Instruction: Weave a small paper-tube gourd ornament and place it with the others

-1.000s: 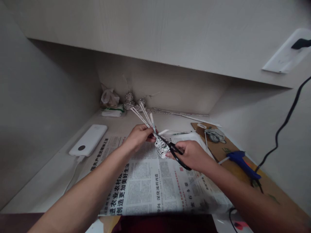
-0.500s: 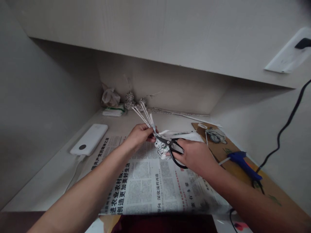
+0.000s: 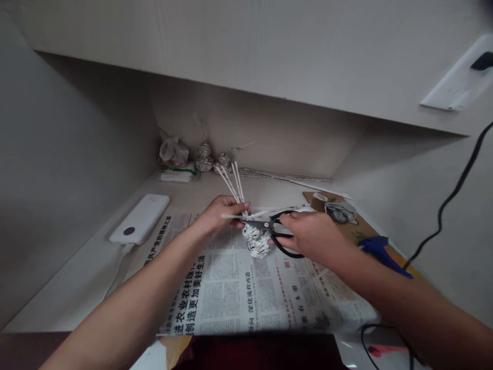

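Note:
My left hand [image 3: 221, 211] pinches the neck of a small woven gourd [image 3: 259, 244] made of rolled newspaper, from which several thin paper strips [image 3: 235, 181] fan upward. In my right hand [image 3: 314, 231] are black-handled scissors [image 3: 265, 225], with fingers through the loops. Their blades point left across the top of the weave, close to my left fingertips; whether they are fully closed I cannot tell. A pale, blurred strip [image 3: 230, 216] lies level in front of my left hand, near the blade tips. The gourd is over a spread newspaper [image 3: 227, 293].
Two finished-looking woven gourds [image 3: 204, 156] stand at the back, beside a plastic bag [image 3: 173, 150] and a tissue pack [image 3: 178, 173]. Paper rods [image 3: 285, 178] lie along the back wall. A white power bank [image 3: 140, 218] is left; a blue glue gun [image 3: 379, 252] and cardboard [image 3: 358, 226] are right.
The scissors have swung from slanting to nearly level at the weave's top. One upright strip beside the others is gone from there, and a blurred level strip now shows by my left hand.

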Demonstrator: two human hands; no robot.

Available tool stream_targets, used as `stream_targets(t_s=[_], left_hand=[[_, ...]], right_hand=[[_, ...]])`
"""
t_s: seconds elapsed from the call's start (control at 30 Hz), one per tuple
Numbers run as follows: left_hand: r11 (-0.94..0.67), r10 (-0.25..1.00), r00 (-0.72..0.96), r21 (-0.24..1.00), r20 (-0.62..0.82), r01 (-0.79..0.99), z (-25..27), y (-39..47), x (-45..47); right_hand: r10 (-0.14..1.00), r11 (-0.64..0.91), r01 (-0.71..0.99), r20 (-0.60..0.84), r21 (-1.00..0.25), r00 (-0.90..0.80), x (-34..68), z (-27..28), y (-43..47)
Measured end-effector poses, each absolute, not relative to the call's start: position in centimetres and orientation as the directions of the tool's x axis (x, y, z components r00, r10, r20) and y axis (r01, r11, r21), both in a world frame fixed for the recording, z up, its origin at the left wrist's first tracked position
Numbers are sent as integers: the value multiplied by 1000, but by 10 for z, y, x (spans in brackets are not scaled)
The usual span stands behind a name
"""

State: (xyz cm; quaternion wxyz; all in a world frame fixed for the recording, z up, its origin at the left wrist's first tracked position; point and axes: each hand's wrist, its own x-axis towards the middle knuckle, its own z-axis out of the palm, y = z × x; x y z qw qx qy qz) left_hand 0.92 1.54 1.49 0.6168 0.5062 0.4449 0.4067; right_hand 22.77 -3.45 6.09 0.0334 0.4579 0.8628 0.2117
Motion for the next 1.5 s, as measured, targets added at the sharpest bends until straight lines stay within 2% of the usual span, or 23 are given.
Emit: stream_targets(t_s=[0.13,0.43,0.73,0.87,0.97,1.07,1.17,1.23,1.5], left_hand=[[185,957,229,983,-176,-16,16,15,11],[146,972,187,989,-144,3,20,12,13],[204,959,202,979,-198,-11,20,13,12],[204,957,213,979,-196,-13,16,15,11],[157,969,198,987,-148,-31,15,15,10],[135,978,168,990,-127,-34,17,16,7],[147,978,155,988,-137,-52,18,19,5],[157,980,134,985,-147,-73,18,21,4],[114,992,66,985,-106,-133,12,24,5]], right_hand=[[804,491,756,110,432,-585,225,71,-35],[789,486,717,104,500,-606,216,74,-38],[763,518,684,84,513,-641,219,76,-36],[759,535,707,104,462,-642,225,66,-30],[778,537,759,132,368,-614,229,60,-25],[855,463,875,187,141,-483,236,56,-23],[911,397,916,147,-59,-386,248,48,-24],[929,363,929,107,-67,-355,260,39,-26],[958,280,952,25,121,-285,290,3,-26]])
